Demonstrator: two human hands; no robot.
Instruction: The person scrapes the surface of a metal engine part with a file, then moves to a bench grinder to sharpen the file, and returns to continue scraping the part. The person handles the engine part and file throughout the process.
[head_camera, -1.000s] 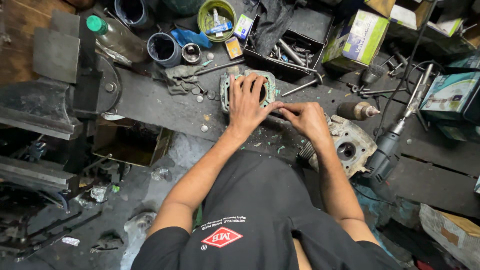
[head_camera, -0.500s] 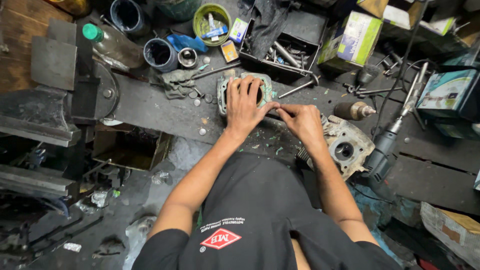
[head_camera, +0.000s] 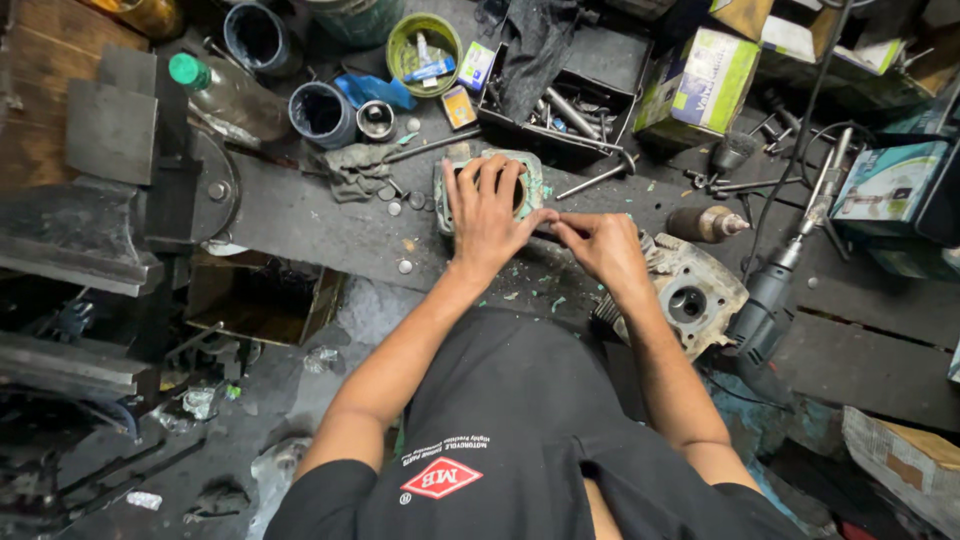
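- Vs a second ago: barely any change. Left hand (head_camera: 487, 215) remains flat on the green-gasketed engine part (head_camera: 487, 187), right hand (head_camera: 600, 250) stays at the part's lower right corner. Looks like the same scraping work continuing, not a new step.
- Nearest to the part, on the person's side: green flakes (head_camera: 545, 290) scattered on the table (head_camera: 300, 215), likely gasket scrapings.
- Left hand: palm down, fingers spread wide over the part's bore, pressing it onto the table, not gripping.
- Right hand: fingers pinched together around a thin tool, tip against the part's edge just beside the left thumb; tool too hidden to identify.
- Right of the part: finned cylinder head (head_camera: 690, 295), then a rotary tool (head_camera: 770, 295).
- Left of the part: crumpled rag (head_camera: 355, 165), loose washers.
- Beyond the part: black tray of tools (head_camera: 565, 110), green tub (head_camera: 423, 45), dark cup (head_camera: 322, 112).
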